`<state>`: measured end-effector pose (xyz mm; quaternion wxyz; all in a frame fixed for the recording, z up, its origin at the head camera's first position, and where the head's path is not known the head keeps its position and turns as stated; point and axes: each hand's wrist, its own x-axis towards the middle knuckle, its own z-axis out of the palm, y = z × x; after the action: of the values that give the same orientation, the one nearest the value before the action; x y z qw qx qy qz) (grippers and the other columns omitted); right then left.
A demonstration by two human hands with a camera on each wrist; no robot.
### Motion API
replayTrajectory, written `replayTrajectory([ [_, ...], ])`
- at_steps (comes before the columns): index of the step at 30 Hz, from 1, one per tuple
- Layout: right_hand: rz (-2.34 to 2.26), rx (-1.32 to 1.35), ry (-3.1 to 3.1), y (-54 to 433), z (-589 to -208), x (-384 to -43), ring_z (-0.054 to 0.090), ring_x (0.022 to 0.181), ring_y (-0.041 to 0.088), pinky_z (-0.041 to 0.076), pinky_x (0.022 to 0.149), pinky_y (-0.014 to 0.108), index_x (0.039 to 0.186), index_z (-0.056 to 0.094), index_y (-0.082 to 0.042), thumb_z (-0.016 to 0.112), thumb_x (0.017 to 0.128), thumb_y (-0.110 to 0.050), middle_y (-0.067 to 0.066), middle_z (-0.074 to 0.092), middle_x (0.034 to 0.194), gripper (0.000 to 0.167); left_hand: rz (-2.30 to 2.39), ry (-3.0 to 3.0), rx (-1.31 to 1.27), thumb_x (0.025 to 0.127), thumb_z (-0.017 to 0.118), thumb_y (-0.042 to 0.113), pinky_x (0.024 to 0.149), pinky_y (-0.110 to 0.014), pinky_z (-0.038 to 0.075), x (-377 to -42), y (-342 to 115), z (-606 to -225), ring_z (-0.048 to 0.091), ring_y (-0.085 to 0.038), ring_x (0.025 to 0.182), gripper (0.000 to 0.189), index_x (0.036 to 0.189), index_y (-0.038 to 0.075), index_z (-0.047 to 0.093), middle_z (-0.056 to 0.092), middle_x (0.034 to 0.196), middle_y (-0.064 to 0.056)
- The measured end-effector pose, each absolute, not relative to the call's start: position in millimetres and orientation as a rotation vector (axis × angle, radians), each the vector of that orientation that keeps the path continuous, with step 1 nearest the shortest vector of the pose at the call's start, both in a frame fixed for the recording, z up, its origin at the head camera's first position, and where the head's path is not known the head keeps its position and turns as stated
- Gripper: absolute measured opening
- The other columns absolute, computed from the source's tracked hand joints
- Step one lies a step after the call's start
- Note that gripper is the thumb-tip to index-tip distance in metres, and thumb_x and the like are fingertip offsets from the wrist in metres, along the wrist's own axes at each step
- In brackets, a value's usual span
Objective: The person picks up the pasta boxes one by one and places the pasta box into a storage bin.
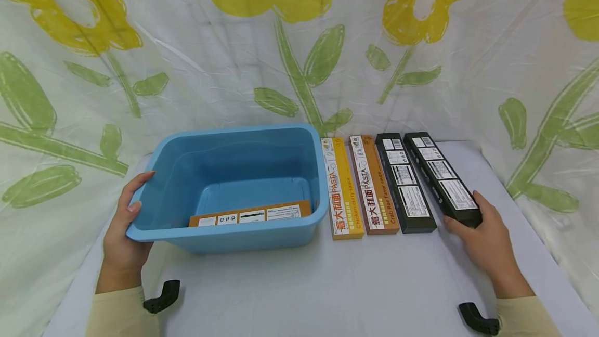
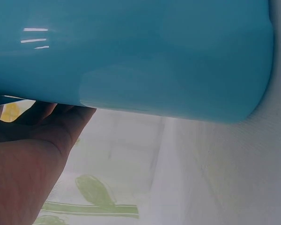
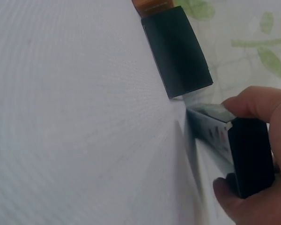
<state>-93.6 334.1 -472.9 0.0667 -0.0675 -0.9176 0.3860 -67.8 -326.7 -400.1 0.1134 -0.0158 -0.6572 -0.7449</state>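
Observation:
My left hand (image 1: 125,230) grips the left rim of a blue plastic basin (image 1: 224,236), its thumb over the edge. The basin's smooth outer side (image 2: 154,56) fills much of the left wrist view. Inside it, along the near wall, lies a brown pasta box (image 1: 250,215) with white label panels. At the right end of a row, my right hand (image 1: 491,246) holds a black pasta box (image 1: 442,170) by its near end, thumb on one side and fingers on the other. In the right wrist view this black box (image 3: 251,157) sits tilted between thumb and fingers.
Left of the held box lie a second black box (image 1: 406,183), a brown crab roe pasta box (image 1: 375,186) and a yellow chicken curry pasta box (image 1: 343,189), beside the basin. A flower-printed cloth (image 1: 196,66) hangs behind the white-covered table (image 1: 318,295).

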Motion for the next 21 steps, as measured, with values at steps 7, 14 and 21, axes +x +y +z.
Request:
replayTrajectory([
  [7,1.233,-0.327,-2.614,329.1,-469.0,-90.9,0.042,0.143,0.047,0.033,0.111,0.027,0.172,0.026,-0.001,0.076,0.103,-0.032,0.035,0.033,0.166,0.091,-2.175,-1.939,-0.036,0.103,0.033,0.029,0.103,-0.052,0.030,-67.3,-325.8,-398.8,0.025,-0.035,0.151,0.067,0.169,0.024,0.040,0.016,0.175,-0.003],
  [14,1.259,-0.368,-2.512,326.1,-466.6,-92.2,0.049,0.108,0.007,0.037,0.080,0.005,0.167,0.037,0.001,0.080,0.100,-0.020,0.035,0.042,0.158,0.083,-2.179,-1.928,-0.039,0.103,0.034,0.029,0.103,-0.052,0.029,-67.7,-325.5,-398.9,0.026,-0.035,0.150,0.067,0.169,0.024,0.040,0.017,0.175,-0.003],
  [21,1.254,-0.399,-2.482,325.0,-466.3,-91.5,0.052,0.112,0.011,0.039,0.080,0.005,0.167,0.041,-0.001,0.081,0.098,-0.015,0.031,0.044,0.159,0.080,-2.175,-1.938,-0.041,0.104,0.033,0.029,0.104,-0.052,0.030,-67.3,-326.3,-399.5,0.026,-0.035,0.150,0.066,0.170,0.024,0.039,0.017,0.175,-0.003],
])
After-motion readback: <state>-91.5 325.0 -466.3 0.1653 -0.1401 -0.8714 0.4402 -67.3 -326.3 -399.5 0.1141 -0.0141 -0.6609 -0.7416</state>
